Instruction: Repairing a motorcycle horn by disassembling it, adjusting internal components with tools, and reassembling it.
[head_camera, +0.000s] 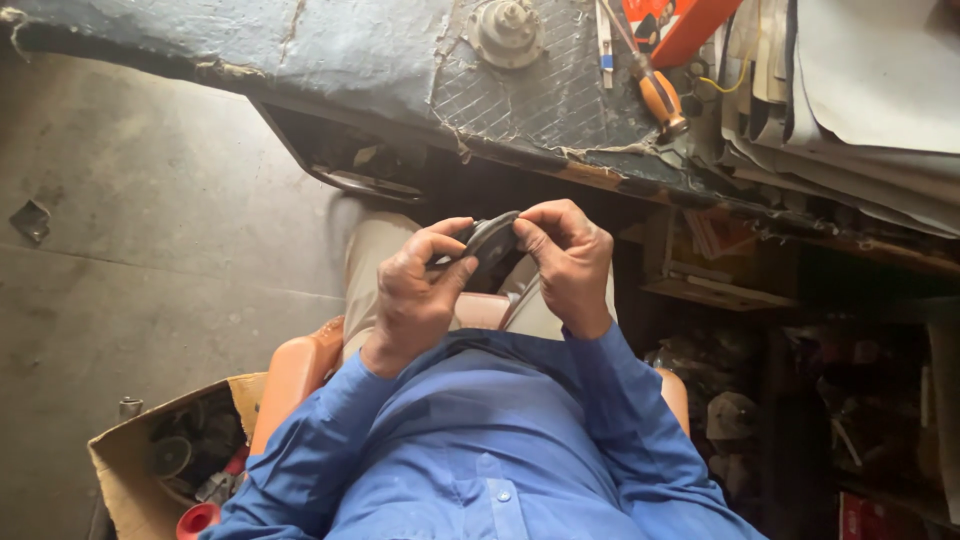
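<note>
Head view: dark disc (490, 240) between both hands (490, 275).

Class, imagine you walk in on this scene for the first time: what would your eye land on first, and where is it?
First, the left hand and right hand, meeting mid-frame over the lap, both gripping a small dark rounded part. Next, the blue shirt filling the bottom. Then the worn workbench along the top, with an orange-handled screwdriver on it.
</note>
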